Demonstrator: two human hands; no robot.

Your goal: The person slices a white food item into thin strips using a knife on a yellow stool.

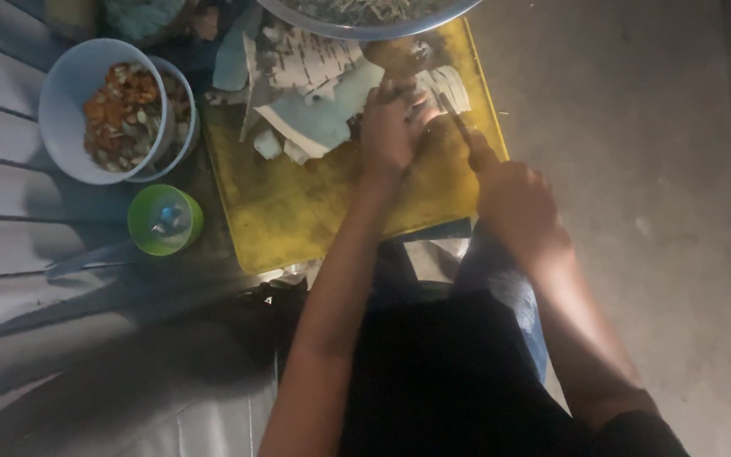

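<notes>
Dim light falls on a bare concrete floor (636, 169) where a person crouches over a yellow rectangular plastic cutting board (298, 211), seen from above. At the board's far right corner, the left hand (387, 131) presses down on a pale, ribbed piece of plant stalk (446, 85), its fingers (378, 101) curled closed over the near end. The right hand (513, 195) sits nearer the body and to the right, its fingers wrapped shut around the dark handle of a narrow kitchen knife (463, 131). The blade runs up and leftward from that fist, its tip meeting the stalk just beside the left hand's fingertips, so the cutting edge lies across the stalk and the two hands are close but apart. Flat pale-green strips of peeled sheath (315, 110) lie heaped on the board to the left of the holding hand. A wide metal basin (365, 21) of shredded greens overlaps the board's far edge. To the left stand a white round bowl of orange-brown scraps (107, 110) and a small green plastic cup (165, 220).
</notes>
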